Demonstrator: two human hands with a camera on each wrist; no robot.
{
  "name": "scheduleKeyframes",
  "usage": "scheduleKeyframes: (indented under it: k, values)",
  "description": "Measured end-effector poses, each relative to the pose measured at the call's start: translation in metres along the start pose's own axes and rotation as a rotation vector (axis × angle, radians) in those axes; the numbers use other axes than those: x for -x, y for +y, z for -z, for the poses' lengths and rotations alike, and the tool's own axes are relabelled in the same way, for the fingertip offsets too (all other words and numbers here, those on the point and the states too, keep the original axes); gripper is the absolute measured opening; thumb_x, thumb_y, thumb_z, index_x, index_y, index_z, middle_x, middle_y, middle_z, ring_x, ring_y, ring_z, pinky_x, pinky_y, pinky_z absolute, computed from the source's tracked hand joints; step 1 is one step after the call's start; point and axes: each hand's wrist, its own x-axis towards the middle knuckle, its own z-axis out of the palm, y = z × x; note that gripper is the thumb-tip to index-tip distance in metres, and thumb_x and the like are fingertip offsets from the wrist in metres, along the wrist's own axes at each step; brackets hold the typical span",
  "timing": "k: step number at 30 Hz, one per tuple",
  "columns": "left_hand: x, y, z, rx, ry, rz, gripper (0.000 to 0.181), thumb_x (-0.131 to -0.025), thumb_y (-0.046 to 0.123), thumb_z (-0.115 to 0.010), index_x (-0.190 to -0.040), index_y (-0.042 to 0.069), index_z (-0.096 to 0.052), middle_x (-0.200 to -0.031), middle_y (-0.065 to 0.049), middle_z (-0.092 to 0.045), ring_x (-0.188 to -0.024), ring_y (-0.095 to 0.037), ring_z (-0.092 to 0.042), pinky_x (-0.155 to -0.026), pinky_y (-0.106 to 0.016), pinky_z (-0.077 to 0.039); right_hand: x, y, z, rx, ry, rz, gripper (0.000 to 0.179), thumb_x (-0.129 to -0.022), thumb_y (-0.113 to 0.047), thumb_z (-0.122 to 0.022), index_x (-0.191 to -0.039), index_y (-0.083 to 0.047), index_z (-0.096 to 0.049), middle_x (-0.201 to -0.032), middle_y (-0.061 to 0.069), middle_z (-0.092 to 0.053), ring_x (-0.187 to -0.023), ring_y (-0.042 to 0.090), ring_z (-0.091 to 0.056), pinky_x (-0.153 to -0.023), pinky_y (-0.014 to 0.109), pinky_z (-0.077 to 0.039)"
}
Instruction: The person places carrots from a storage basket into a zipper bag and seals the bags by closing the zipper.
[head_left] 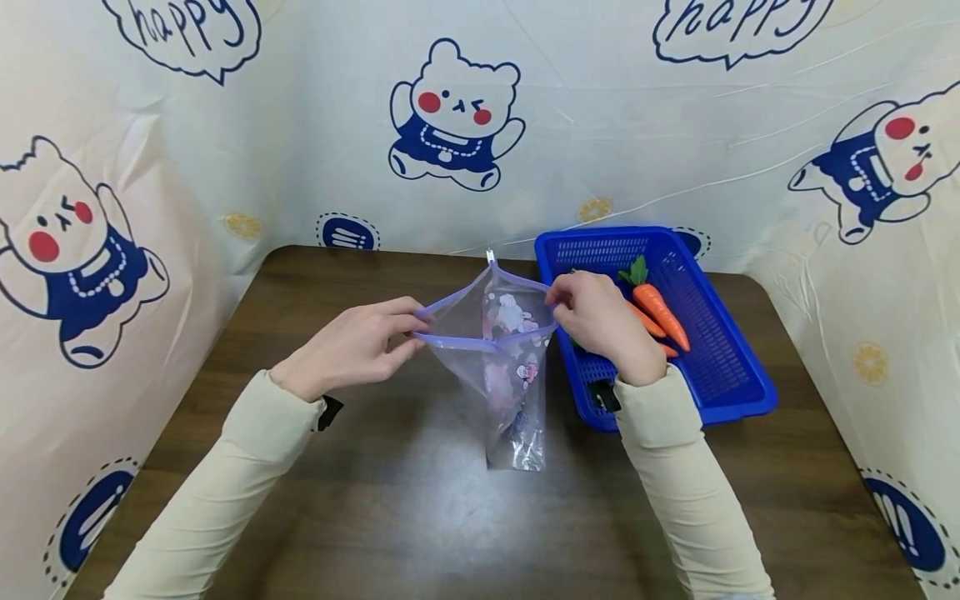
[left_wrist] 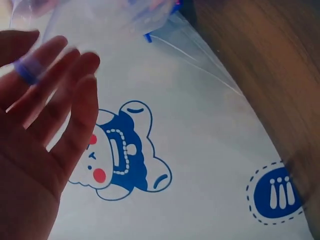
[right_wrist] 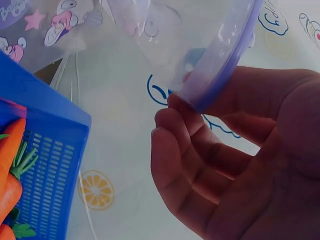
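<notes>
A clear zip-seal bag (head_left: 517, 392) with a lilac rim and pink cartoon prints hangs over the wooden table, its mouth spread wide. At the mouth's left corner my left hand (head_left: 360, 346) holds the rim between thumb and fingers; the left wrist view shows the lilac strip against a finger. My right hand (head_left: 603, 321) pinches the opposite corner. Thumb and fingertips meet on the lilac strip (right_wrist: 220, 87) in the right wrist view. A metallic slider (head_left: 491, 257) sits at the rim's far point. Behind the prints, whether the bag holds anything cannot be told.
Right of the bag stands a blue plastic basket (head_left: 723, 350), partly under my right hand and sleeve. Orange carrots (head_left: 660, 312) with green tops lie in it; a dark item (head_left: 602, 395) shows near my right wrist. A printed cloth (head_left: 585, 100) rises behind the wooden table (head_left: 405, 517).
</notes>
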Motion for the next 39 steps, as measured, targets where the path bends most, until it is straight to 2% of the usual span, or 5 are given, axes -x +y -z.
scheduleKeyframes:
  k: [7,12,22,27,39]
  values:
    - [-0.001,-0.008,0.000,0.185,-0.012,-0.080,0.018,-0.091,0.019,-0.067,-0.106,0.012,-0.073,-0.102,0.007,-0.066,-0.077,-0.005,-0.054,-0.064,-0.021,-0.046,0.003,0.008,0.000,-0.037,0.014,0.003,0.023,-0.085,0.001,-0.051,-0.097,-0.003,-0.070,-0.106,0.015,-0.066,-0.083,0.027,-0.057,-0.072,0.037,-0.051]
    - [0.000,-0.010,-0.006,0.248,0.120,-0.098,0.019,-0.084,0.008,-0.073,-0.103,0.006,-0.074,-0.099,-0.001,-0.070,-0.078,-0.008,-0.059,-0.066,-0.020,-0.052,0.002,0.009,-0.001,-0.052,0.017,0.009,0.017,-0.086,0.000,-0.054,-0.094,-0.004,-0.068,-0.095,0.013,-0.069,-0.076,0.024,-0.059,-0.065,0.033,-0.052]
    - [-0.004,-0.009,-0.019,0.407,0.296,0.022,0.026,-0.080,0.003,-0.076,-0.105,0.006,-0.069,-0.086,-0.005,-0.071,-0.065,-0.008,-0.065,-0.059,-0.018,-0.054,0.001,0.011,-0.001,-0.060,0.037,0.031,0.006,-0.086,-0.001,-0.058,-0.087,-0.007,-0.061,-0.087,0.011,-0.066,-0.071,0.022,-0.057,-0.059,0.028,-0.049]
    - [-0.008,-0.005,-0.020,0.422,0.298,0.098,0.042,-0.081,0.003,-0.076,-0.121,0.005,-0.062,-0.088,-0.007,-0.072,-0.065,-0.008,-0.066,-0.057,-0.022,-0.056,0.000,0.012,0.001,-0.061,0.038,0.037,0.006,-0.086,-0.002,-0.059,-0.087,-0.007,-0.062,-0.087,0.011,-0.067,-0.071,0.022,-0.057,-0.060,0.028,-0.048]
    - [-0.017,0.000,-0.025,0.344,0.397,0.077,0.020,-0.081,0.007,-0.076,-0.101,0.004,-0.072,-0.088,-0.007,-0.073,-0.064,-0.017,-0.062,-0.059,-0.018,-0.051,0.000,0.014,0.003,-0.095,0.003,0.009,0.004,-0.090,-0.009,-0.059,-0.093,-0.007,-0.061,-0.095,0.011,-0.068,-0.075,0.023,-0.060,-0.064,0.030,-0.053]
